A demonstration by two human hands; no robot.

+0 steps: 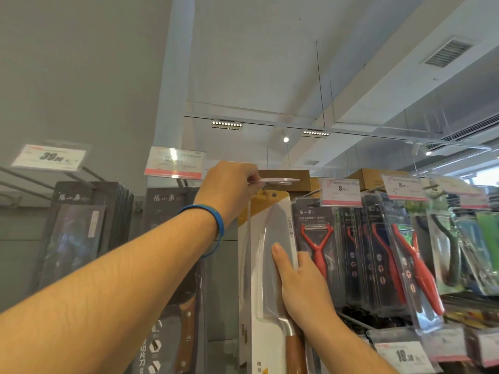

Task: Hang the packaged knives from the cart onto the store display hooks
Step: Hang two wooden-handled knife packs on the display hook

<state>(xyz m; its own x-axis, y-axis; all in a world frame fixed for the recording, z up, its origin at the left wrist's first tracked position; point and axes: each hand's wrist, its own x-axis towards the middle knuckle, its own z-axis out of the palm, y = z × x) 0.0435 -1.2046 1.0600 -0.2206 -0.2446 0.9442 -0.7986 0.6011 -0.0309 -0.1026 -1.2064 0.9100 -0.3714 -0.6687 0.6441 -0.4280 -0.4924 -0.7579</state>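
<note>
Hanging at far left are dark boxed knives [81, 225] under a price label [50, 157]. The left hand [229, 184], blue wristband [216, 225] at the wrist, is raised, its fingers [252, 175] pinching a clear price tag [280, 180] held flat above the packaged knife [262, 265]. That white-and-yellow pack stands upright at the display, hang hole [274, 195] just below the tag; whether a hook carries it cannot be told. The right hand [305, 287] grips its right edge, thumb on the front. Red peelers [317, 244] hang just beside.

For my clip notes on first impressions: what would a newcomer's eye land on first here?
The big packaged cleaver in the centre, held up by the right hand. Just above it, the left hand, wearing a blue wristband, pinches a clear price tag. Red peelers hang to the right.
</note>
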